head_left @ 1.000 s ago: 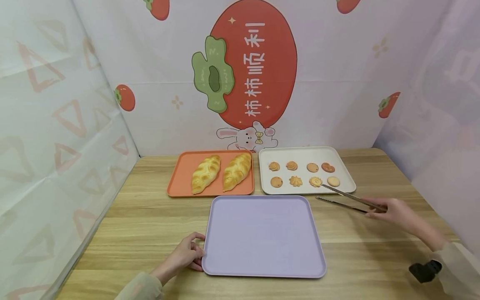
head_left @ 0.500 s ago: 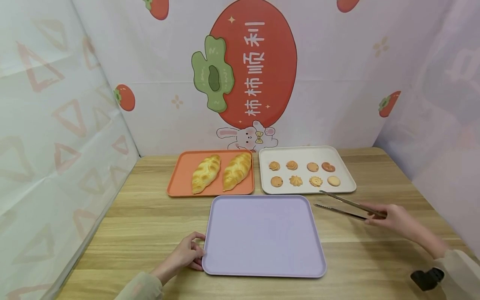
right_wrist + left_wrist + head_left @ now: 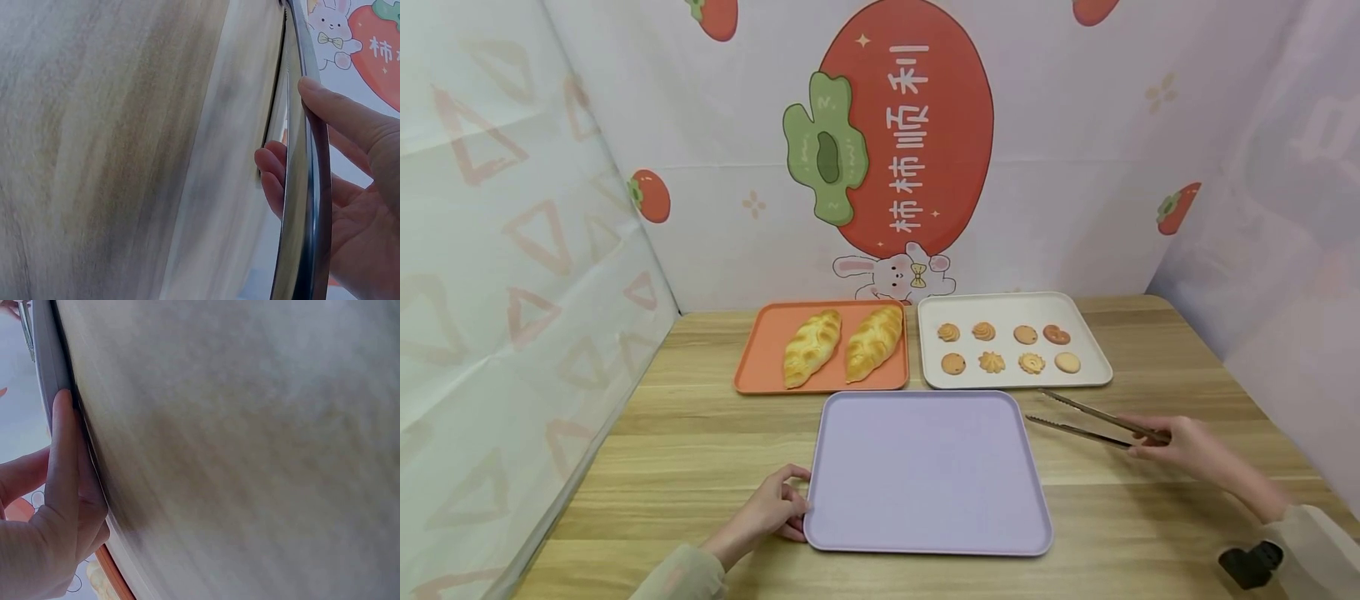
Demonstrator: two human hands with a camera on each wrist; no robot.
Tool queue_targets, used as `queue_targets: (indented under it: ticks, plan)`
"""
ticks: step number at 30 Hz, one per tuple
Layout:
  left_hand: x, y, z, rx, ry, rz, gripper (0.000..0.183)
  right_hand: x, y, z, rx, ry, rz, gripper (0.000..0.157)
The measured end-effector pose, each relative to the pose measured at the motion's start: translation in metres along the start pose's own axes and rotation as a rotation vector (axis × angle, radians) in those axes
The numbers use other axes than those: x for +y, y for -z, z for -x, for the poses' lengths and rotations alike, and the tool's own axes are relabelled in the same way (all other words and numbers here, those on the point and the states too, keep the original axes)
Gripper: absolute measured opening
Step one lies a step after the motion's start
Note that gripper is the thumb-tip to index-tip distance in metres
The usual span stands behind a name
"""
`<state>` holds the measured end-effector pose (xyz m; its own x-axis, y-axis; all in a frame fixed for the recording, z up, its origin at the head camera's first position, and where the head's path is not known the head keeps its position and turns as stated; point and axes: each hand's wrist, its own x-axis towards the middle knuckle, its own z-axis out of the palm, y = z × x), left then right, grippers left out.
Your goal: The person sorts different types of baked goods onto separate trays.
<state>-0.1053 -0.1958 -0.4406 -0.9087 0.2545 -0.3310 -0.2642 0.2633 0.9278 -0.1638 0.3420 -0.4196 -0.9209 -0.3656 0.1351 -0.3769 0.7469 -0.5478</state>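
Note:
In the head view, a lavender tray [image 3: 925,475] lies at the front middle of the table. My left hand [image 3: 771,504] holds its left edge, the fingers bent against the rim; the left wrist view has one finger [image 3: 62,437] lying along that edge. To the right, my right hand [image 3: 1183,442] grips metal tongs [image 3: 1105,414]. Their two arms stand spread with nothing between the tips, just in front of the white tray [image 3: 1015,302]. In the right wrist view the thumb presses one tong arm [image 3: 303,187] and the fingertips [image 3: 272,169] reach the other.
Several biscuits, including a flower-shaped biscuit [image 3: 992,362] and a pretzel-shaped biscuit [image 3: 1056,335], sit in two rows on the white tray. Beside it, an orange tray [image 3: 763,350] carries two bread loaves [image 3: 812,350]. Printed cloth [image 3: 1045,208] hangs behind and at both sides of the wooden table [image 3: 700,433].
The tong tips have drawn back from beside a ring-shaped biscuit on the white tray to in front of that tray. My left hand and the lavender tray have stayed put.

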Motion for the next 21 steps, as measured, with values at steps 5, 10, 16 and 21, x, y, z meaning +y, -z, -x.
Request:
queue_targets:
  ticks: [5,10,16,21]
  plan:
    - [-0.0003,0.0002,0.0003,-0.006,-0.002,0.000,0.041,0.0029,-0.0030,-0.0015,-0.005,0.017,0.001,0.043]
    - [-0.0009,0.0004,0.0000,-0.008,-0.006,0.001,0.041,0.0044,-0.0065,-0.0024,-0.021,0.026,-0.004,0.044]
    - [-0.0022,0.0008,-0.0009,-0.004,-0.003,0.006,0.041,0.0047,-0.0094,-0.0023,-0.011,0.026,-0.008,0.043]
    - [-0.0027,0.0011,-0.0012,-0.004,-0.001,0.007,0.041,0.0058,-0.0106,-0.0032,-0.004,0.021,0.062,0.045]
